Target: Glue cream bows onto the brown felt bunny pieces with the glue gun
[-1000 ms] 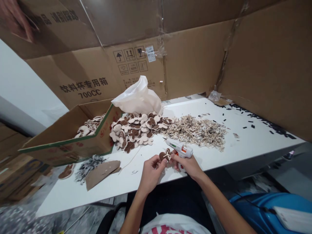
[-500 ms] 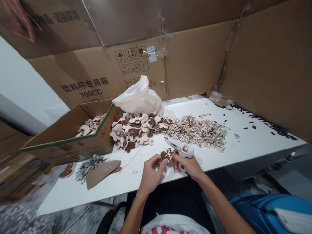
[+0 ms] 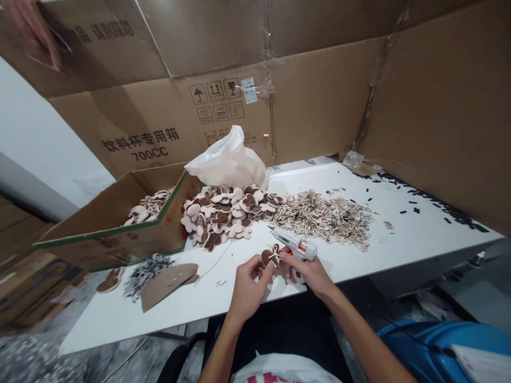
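My left hand point(image 3: 246, 287) pinches the edge of a brown felt patch point(image 3: 268, 258), apparently bunny-shaped, just above the table's front edge. A cream string bow point(image 3: 274, 254) lies across the patch. My right hand point(image 3: 315, 275) holds a white glue gun point(image 3: 294, 242), its nozzle pointing away to the left. The fingertips of that same hand also touch the patch beside the bow, and partly hide it. Behind my hands lie a heap of brown and cream bunny patches point(image 3: 223, 215) and a pile of cream string bows point(image 3: 331, 215).
An open cardboard box point(image 3: 120, 236) with more patches stands at the left, beside a white plastic bag point(image 3: 231, 159). Dark scraps point(image 3: 147, 274) and a cardboard piece point(image 3: 170, 286) lie nearer. Small black pieces point(image 3: 447, 207) are scattered right. Another person's hand point(image 3: 34, 32) appears upper left.
The patch has turned slightly and moved a little to the left between my fingers. Both hands keep their hold, with the glue gun nearly still.
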Available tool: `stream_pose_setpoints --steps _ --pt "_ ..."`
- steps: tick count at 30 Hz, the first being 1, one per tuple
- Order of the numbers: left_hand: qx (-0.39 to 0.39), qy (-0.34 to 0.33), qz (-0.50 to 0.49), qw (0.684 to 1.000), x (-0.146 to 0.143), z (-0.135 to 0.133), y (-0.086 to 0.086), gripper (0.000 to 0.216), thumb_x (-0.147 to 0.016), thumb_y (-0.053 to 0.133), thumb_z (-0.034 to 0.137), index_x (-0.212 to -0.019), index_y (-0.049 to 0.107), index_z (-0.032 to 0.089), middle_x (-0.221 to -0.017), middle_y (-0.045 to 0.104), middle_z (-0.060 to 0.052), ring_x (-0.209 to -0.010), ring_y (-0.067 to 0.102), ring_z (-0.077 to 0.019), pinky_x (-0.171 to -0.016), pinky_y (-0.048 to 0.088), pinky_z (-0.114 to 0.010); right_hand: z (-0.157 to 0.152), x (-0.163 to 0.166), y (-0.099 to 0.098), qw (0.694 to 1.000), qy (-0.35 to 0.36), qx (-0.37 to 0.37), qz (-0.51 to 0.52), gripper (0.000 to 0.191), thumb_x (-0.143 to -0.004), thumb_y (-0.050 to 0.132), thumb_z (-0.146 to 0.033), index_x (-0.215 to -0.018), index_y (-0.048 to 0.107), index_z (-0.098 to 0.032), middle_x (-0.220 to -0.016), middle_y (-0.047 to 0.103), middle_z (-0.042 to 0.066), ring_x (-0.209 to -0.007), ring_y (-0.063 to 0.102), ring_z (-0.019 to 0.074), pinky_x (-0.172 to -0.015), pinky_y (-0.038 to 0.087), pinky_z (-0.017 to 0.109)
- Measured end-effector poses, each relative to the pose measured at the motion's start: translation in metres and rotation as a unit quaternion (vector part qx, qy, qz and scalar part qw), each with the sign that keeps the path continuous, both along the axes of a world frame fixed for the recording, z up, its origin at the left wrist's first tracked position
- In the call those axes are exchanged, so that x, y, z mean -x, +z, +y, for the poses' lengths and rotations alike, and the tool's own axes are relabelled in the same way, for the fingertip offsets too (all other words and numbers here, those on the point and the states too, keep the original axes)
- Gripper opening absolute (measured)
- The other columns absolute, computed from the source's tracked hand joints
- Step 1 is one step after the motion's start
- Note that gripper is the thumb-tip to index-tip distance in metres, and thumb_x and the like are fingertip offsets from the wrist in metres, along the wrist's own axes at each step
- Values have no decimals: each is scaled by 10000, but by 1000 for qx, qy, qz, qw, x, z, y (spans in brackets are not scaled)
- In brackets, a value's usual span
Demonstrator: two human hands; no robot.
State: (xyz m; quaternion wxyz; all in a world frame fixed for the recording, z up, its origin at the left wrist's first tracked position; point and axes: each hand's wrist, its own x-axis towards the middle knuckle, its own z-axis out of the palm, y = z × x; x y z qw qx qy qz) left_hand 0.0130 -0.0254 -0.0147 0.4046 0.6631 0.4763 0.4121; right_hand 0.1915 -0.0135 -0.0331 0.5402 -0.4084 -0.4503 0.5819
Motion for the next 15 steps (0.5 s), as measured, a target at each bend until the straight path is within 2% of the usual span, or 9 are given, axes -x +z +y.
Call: stream_pose_setpoints --steps 5,8,11,13,15 --pt "9 -12 1 1000 0 -1 1 309 -956 624 416 -774 633 167 -683 556 11 -670 501 -141 -643 407 -254 0 -2 1 1000 13 -18 -21 302 -819 815 -457 -828 672 -191 -571 609 -34 -461 533 124 -478 443 254" --pt "-4 -9 -16 1000 -1 -1 2 227 -959 625 396 -931 679 178 -752 604 -1 -710 539 -151 -672 436 -260 0 -2 0 1000 17 -7 -17 307 -833 801 -463 -787 659 -194 -574 616 -25 -466 540 128 -484 444 259" --pt "-29 39 -47 998 -1 -1 0 259 -935 666 363 -1141 632 211 -900 642 -15 -733 573 -147 -706 475 -268 0 -1 0 1000 8 -4 -1 322 -825 804 -475 -773 649 -197 -614 641 -14 -458 536 122 -474 448 258" --pt "-48 63 -53 995 -1 -1 -1 275 -917 693 340 -1153 612 223 -952 631 -19 -720 569 -136 -705 485 -268 0 0 0 1000 0 -4 2 322 -820 810 -472 -780 646 -197 -634 652 -10 -455 536 119 -469 450 257" --pt "-74 59 -39 995 0 -1 -1 206 -914 699 318 -1088 643 223 -943 615 -20 -721 559 -135 -701 481 -268 0 0 -1 1000 -3 -7 -3 321 -825 806 -469 -777 642 -198 -626 647 -13 -453 539 120 -467 447 256"
